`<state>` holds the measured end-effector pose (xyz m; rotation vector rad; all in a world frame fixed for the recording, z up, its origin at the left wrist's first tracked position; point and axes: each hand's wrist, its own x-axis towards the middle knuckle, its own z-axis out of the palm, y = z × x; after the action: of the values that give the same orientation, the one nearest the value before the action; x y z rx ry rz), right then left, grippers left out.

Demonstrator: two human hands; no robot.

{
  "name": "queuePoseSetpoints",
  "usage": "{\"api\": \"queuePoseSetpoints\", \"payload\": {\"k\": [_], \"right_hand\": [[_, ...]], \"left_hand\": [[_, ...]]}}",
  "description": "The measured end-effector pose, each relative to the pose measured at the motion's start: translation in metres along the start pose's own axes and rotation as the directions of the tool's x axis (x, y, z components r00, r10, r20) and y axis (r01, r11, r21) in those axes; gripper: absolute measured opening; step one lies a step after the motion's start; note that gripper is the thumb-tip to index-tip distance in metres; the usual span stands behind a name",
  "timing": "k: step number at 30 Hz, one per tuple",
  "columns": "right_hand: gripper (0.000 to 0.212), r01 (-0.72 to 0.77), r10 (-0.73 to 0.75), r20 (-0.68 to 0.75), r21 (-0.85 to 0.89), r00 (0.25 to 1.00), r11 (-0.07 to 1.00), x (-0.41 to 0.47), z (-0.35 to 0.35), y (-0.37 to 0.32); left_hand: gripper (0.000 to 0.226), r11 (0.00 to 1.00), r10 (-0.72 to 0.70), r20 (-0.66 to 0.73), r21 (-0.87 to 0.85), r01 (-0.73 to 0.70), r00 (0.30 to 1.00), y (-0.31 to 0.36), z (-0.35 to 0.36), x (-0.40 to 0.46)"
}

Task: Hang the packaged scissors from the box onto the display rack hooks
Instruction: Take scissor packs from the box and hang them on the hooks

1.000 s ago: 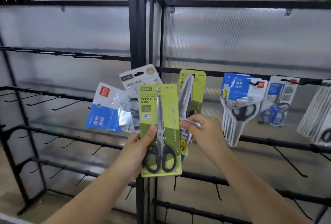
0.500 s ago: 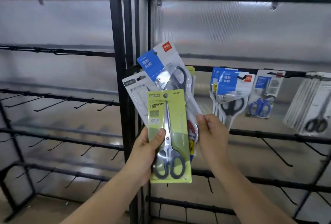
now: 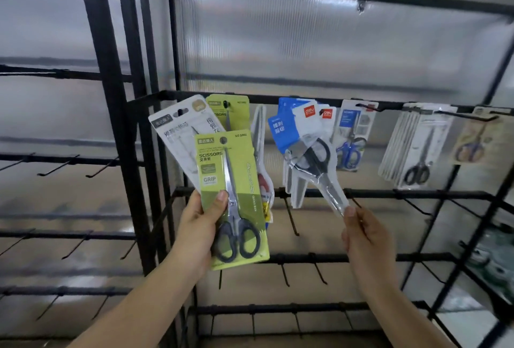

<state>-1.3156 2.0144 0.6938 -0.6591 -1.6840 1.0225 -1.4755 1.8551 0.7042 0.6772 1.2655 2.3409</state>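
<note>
My left hand (image 3: 199,232) grips a fan of packaged scissors: a green card pack (image 3: 232,197) in front, a white pack (image 3: 178,136) and another green pack (image 3: 229,111) behind it. My right hand (image 3: 364,239) pinches the pointed lower tip of a blue-and-white pack with black-handled scissors (image 3: 308,152), held tilted up against several like packs hanging on the rack hooks (image 3: 294,194). Whether its hole is on a hook is hidden. The box is out of view.
The black wire rack (image 3: 389,194) has bare hooks on its lower bars. Further right hang a blue-handled scissors pack (image 3: 351,139), a row of white packs (image 3: 417,150) and a beige pack (image 3: 478,139). A second rack (image 3: 69,158) with bare hooks stands at left.
My right hand has taken the blue-and-white pack out of the fan in my left hand and carried it right to the hanging blue packs. The view has shifted right.
</note>
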Motion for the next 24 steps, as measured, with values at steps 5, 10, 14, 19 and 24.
{"api": "queuePoseSetpoints", "payload": {"k": [5, 10, 14, 19, 24], "right_hand": [[0.031, 0.035, -0.036, -0.038, -0.015, 0.999, 0.999, -0.007, -0.017, -0.003], [0.032, 0.061, -0.062, -0.077, -0.017, 0.995, 0.998, -0.013, -0.029, -0.008], [0.029, 0.04, -0.044, -0.064, -0.049, 0.997, 0.998, -0.014, -0.035, -0.011], [0.029, -0.003, 0.001, -0.071, -0.037, 0.997, 0.999, -0.012, -0.036, -0.02], [0.031, -0.059, 0.061, -0.08, 0.032, 0.995, 0.998, -0.009, -0.038, -0.029]], "left_hand": [[0.019, 1.0, -0.014, 0.019, -0.003, 0.014, 1.0, -0.011, 0.014, 0.003], [0.018, 1.0, -0.021, 0.017, -0.003, 0.021, 1.0, -0.013, 0.016, 0.004], [0.016, 1.0, -0.019, -0.01, -0.006, 0.019, 1.0, -0.013, 0.015, 0.003], [0.016, 1.0, -0.003, -0.007, -0.006, 0.003, 1.0, -0.009, 0.015, -0.001], [0.016, 1.0, 0.003, 0.013, 0.0, -0.003, 1.0, -0.004, 0.015, -0.009]]}}
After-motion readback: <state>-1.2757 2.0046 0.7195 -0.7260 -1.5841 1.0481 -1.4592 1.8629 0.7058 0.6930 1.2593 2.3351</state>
